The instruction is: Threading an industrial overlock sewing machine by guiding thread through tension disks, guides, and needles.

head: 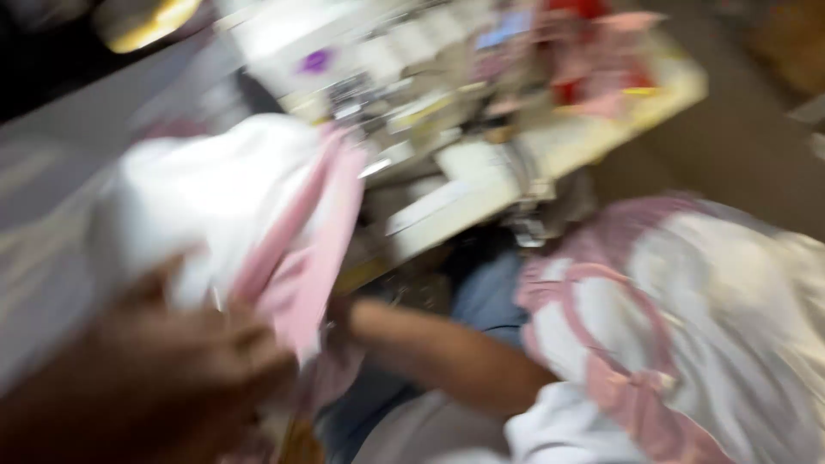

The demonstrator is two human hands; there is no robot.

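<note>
White-and-pink fabric point(215, 206) is bunched up at the left of the scene, lifted off the desk point(593, 137) and held close under the camera. The left hand point(146, 378) sits low at the near left, badly blurred, and its fingers point(249, 344) look closed into the lower edge of that bundle, so the cloth rises up and away from them. A pink band point(318, 249) runs along the bundle's right side, its long axis slanting from upper right down toward those fingers, ending just beside them.

Moving right, a bare forearm point(447, 352) crosses the middle, reaching in toward the underside of the pink band. The right hand itself is hidden behind the cloth, so I cannot tell whether its fingers are clenched or slack. Of the two, the left hand is plainly the one on the fabric.

Beyond the fingers, further back, stands a pale sewing machine point(412, 94) on the desk, with red and pink scraps point(593, 60) heaped at its far end. Off to the right of the forearm lies a pile of similar white garments with pink trim point(687, 318), well apart from the left fingers.
</note>
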